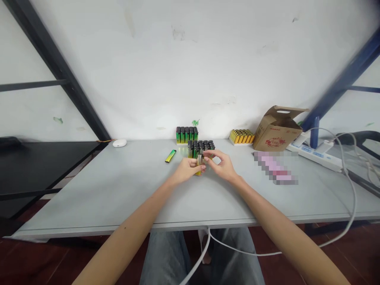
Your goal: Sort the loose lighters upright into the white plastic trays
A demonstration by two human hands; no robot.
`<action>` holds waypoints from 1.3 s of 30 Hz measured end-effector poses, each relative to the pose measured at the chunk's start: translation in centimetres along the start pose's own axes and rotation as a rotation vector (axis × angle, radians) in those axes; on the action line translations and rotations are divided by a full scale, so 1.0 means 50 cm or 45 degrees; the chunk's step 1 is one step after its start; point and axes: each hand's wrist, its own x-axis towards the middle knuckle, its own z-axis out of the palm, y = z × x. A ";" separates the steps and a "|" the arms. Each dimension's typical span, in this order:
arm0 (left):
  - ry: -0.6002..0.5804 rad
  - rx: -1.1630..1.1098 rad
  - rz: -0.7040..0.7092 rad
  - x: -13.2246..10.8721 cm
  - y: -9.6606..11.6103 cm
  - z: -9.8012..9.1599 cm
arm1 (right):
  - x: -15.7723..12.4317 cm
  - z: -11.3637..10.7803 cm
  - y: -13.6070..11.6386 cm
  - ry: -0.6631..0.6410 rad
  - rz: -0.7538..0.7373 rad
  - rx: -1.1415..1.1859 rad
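My left hand is closed around a lighter, which stands upright with a yellow lower end and a paler upper part. My right hand is pinched at the lighter's top, thumb and forefinger together. Whatever is between those fingertips is too small to make out. Right behind my hands stands a block of green-and-yellow lighters with black tops, partly hidden by my fingers. Another upright group of lighters is farther back by the wall. A single green-and-yellow lighter lies on the table to the left.
Yellow lighters stand in a white tray at the back right, beside an open cardboard box. A white power strip with cables lies farther right. A blurred pink item lies before the box. A white case sits back left.
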 end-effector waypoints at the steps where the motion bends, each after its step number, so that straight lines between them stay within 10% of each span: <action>1: -0.013 0.023 0.009 0.000 -0.002 0.001 | -0.001 0.002 -0.001 -0.017 0.025 0.020; 12: 0.036 0.287 0.028 -0.001 0.001 -0.022 | 0.028 -0.017 0.012 0.243 0.222 0.306; 19: 0.761 0.747 0.428 -0.010 0.015 -0.056 | 0.029 -0.024 0.029 0.364 0.219 0.226; 23: 0.994 1.056 0.282 -0.002 0.007 -0.076 | 0.017 0.005 0.025 0.314 0.149 0.111; 31: 0.892 1.569 -0.177 0.010 -0.027 -0.095 | 0.010 0.020 0.027 0.225 0.148 0.042; 39: 0.852 1.650 -0.213 0.006 -0.028 -0.108 | 0.004 0.018 0.031 0.138 -0.007 -0.257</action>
